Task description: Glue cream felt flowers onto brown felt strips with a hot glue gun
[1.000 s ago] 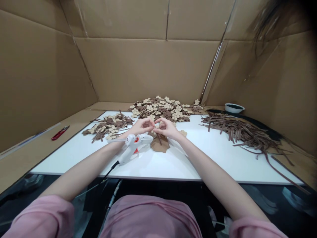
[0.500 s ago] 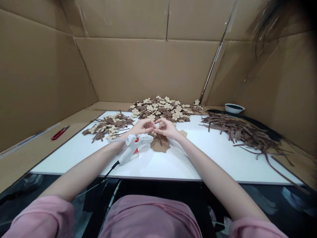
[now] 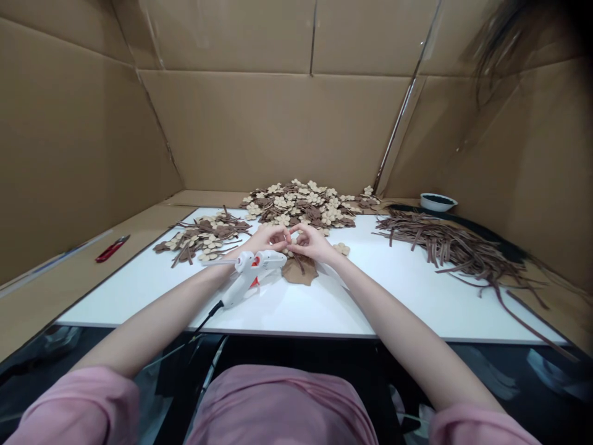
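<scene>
At the middle of the white board [image 3: 296, 312], my left hand [image 3: 270, 238] and my right hand [image 3: 312, 243] meet fingertip to fingertip. Both are pinched closed around a small piece with a thin brown strip [image 3: 302, 267] hanging from it; the fingers mostly hide the piece. Just beneath lies a brown scalloped patch [image 3: 299, 275]. A white glue gun [image 3: 245, 278] with an orange trigger rests by my left wrist, its cord running to the front edge. One cream flower [image 3: 341, 249] lies beside my right wrist.
Cream and brown flowers [image 3: 306, 204] are heaped at the back. A smaller pile of flowers with strips [image 3: 206, 238] lies left, loose brown strips [image 3: 454, 244] right. A white bowl [image 3: 438, 202] stands back right, a red cutter [image 3: 112, 248] far left. Cardboard walls [image 3: 278, 130] surround the board.
My right hand has shifted slightly down and its fingers have closed in towards my left fingertips. The cream flower beside my right wrist shows more fully. The glue gun has not moved.
</scene>
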Motion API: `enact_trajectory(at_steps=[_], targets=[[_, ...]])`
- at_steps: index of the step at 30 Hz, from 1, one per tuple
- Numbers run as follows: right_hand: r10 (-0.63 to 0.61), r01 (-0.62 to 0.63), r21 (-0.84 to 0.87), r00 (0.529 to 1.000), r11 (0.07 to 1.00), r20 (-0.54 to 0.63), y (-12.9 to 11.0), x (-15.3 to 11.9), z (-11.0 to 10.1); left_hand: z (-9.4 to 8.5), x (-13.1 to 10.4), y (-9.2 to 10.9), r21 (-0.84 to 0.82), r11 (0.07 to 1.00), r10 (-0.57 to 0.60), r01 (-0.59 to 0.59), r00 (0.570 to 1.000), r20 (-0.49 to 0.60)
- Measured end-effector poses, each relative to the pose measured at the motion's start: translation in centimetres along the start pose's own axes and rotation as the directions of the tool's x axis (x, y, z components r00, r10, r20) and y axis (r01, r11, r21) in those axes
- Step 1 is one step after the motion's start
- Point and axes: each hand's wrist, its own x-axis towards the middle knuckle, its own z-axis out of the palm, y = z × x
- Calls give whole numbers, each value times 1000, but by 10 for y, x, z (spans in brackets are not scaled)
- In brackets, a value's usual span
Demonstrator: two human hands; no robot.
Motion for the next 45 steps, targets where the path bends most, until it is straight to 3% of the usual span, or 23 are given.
enact_trajectory(at_steps=[7,17,31,45], targets=[[-31,32,-78,999,996,10,1,1,2,0,1,-3,69,998,-7,6,1000,21],[-18,19,-98,1000,995,6,-2,0,2,6,9,-30,-76,997,-5,10,998,65],[-55,54,-180,998,982,-2,-4,-1,3,6,9,-24,-125,992,-20,30,997,81],[-66,61,-198,998,978,-19,-3,0,5,8,10,-33,-162,986,-17,31,996,91]])
